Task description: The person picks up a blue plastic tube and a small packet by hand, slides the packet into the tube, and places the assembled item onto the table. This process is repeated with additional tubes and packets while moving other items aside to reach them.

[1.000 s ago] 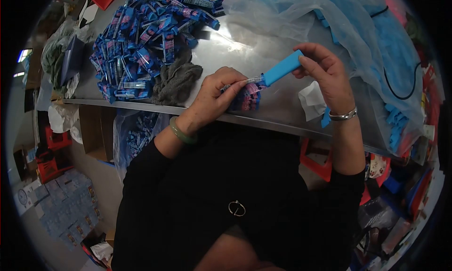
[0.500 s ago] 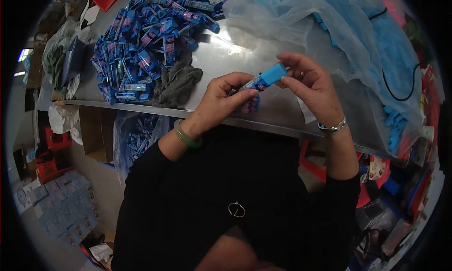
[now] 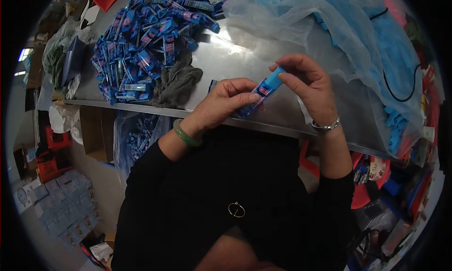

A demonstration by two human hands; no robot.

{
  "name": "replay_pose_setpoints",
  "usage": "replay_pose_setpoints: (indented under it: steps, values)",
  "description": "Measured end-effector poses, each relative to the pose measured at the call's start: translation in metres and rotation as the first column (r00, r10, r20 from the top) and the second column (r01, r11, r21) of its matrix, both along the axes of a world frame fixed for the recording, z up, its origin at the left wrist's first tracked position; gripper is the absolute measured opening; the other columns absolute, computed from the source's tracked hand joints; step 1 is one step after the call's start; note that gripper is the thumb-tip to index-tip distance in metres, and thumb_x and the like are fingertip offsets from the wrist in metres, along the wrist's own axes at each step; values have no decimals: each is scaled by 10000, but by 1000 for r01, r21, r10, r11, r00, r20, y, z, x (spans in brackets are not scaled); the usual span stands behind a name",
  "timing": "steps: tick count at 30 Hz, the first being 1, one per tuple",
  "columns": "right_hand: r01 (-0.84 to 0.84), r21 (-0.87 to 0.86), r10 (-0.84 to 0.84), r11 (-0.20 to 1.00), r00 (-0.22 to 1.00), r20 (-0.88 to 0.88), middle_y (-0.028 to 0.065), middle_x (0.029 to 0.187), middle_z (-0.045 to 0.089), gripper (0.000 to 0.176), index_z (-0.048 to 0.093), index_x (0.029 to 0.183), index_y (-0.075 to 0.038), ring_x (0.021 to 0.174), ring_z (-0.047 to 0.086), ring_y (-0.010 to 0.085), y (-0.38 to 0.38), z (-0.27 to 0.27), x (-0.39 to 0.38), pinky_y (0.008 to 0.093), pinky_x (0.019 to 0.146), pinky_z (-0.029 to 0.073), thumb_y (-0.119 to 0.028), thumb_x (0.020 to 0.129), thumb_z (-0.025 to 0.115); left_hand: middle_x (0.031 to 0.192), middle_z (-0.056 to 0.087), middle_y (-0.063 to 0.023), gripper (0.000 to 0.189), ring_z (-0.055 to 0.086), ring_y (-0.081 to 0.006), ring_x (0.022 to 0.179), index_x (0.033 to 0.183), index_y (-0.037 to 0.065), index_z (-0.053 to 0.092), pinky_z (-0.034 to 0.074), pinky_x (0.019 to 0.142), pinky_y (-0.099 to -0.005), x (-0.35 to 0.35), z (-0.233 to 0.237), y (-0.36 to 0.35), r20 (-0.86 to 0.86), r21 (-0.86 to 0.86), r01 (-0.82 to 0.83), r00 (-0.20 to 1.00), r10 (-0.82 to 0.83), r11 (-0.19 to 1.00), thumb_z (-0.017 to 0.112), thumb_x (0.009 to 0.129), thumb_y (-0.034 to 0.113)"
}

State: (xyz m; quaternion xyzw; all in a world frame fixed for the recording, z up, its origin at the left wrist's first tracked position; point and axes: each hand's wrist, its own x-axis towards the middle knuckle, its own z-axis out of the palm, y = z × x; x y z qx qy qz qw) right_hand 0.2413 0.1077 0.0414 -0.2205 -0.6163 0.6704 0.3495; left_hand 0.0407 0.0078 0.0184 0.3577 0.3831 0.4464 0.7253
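Note:
A small blue bar in a printed blue and pink sleeve (image 3: 266,88) is held at a slant above the metal table. My left hand (image 3: 225,100) is closed round the sleeved lower end, its thumb lying along the print. At the plain light-blue end (image 3: 276,76), the thumb and fingers of my right hand (image 3: 311,88) pinch the bar. Another printed piece (image 3: 213,84) shows partly behind my left fingers; most of it is hidden. Left of my hands lies a crumpled grey cloth (image 3: 176,85), against a large heap of similar blue printed pieces (image 3: 136,47).
Clear plastic sheeting (image 3: 282,12) with light-blue pieces (image 3: 372,35) covers the table's right side. A black cord (image 3: 400,99) loops over it. Below the front edge (image 3: 160,112) hangs a bag of blue printed pieces (image 3: 141,134), beside a cardboard box (image 3: 96,134).
The bar has turned steeper, and its pink-printed face now shows more. My right hand has shifted slightly left and its fingers have closed over the bar's end.

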Motion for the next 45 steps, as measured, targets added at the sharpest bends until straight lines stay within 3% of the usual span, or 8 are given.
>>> replay_pose_setpoints:
  steps: [2, 5, 8, 10, 13, 16, 26, 45]
  values:
    - [87, -27, -86, 996, 996, 24, 49, 990, 667, 211, 638, 1072, -24, 878, 621, 125, -8, 3, -5, 238, 797, 493, -90, 875, 673, 900, 686, -46, 257, 636, -98, 847, 1103, 14, 646, 492, 790, -239, 2, 3, 1, -54, 5, -60, 997, 60, 998, 643, 919, 193]
    - [178, 190, -229, 965, 929, 291, 45, 908, 654, 199, 631, 1009, -9, 844, 618, 123, -16, 6, -7, 227, 751, 479, -118, 858, 699, 896, 685, -40, 244, 632, -91, 844, 1092, 9, 650, 493, 779, -233, 6, 2, 2, -105, 18, -115, 988, 116, 993, 643, 920, 182]
    - [62, 284, -161, 957, 928, 337, 94, 992, 636, 376, 597, 1082, -15, 867, 614, 166, -25, 1, -8, 262, 752, 482, -189, 794, 764, 900, 686, -44, 239, 634, -87, 833, 1096, 12, 646, 499, 759, -224, 8, -5, 3, -6, 66, -160, 987, 161, 985, 640, 922, 176]
    - [14, 564, -270, 826, 887, 374, 150, 1162, 558, 672, 492, 1229, -38, 1012, 572, 256, -38, 5, -10, 355, 866, 457, -262, 694, 831, 904, 686, -48, 239, 636, -87, 826, 1097, 12, 643, 503, 753, -221, 5, -3, 3, 41, 15, -167, 985, 166, 986, 639, 922, 175]
    - [-110, 722, -340, 683, 827, 448, 172, 1295, 453, 922, 361, 1331, -50, 1141, 483, 328, -47, 1, -10, 436, 983, 369, -290, 601, 870, 906, 685, -56, 244, 642, -92, 817, 1101, 12, 636, 515, 748, -221, 6, -1, 3, 104, -47, -172, 979, 176, 984, 638, 923, 177]
    - [-41, 783, -445, 621, 804, 395, 178, 1305, 460, 925, 356, 1337, -15, 1176, 473, 349, -52, -8, -15, 435, 1007, 370, -198, 584, 862, 906, 683, -62, 254, 651, -104, 824, 1107, 9, 630, 527, 749, -228, 8, -2, 2, 149, -77, -160, 974, 170, 984, 634, 926, 187]
    - [-26, 737, -315, 676, 893, 320, 177, 1354, 418, 967, 299, 1343, -60, 1228, 447, 341, -50, -5, -13, 446, 1054, 299, -170, 557, 851, 903, 661, -68, 379, 638, -108, 824, 1198, -6, 584, 526, 727, -225, 8, -3, 0, 370, -90, -7, 928, 40, 996, 599, 948, 279]
    - [-10, 753, -287, 658, 921, 263, 176, 1330, 460, 917, 344, 1302, -87, 1217, 470, 347, -48, -7, -13, 456, 1042, 318, -165, 554, 869, 893, 648, -61, 411, 629, -106, 790, 1218, -1, 578, 514, 649, -216, 8, -5, 0, 355, -67, 33, 935, -7, 997, 613, 936, 297]
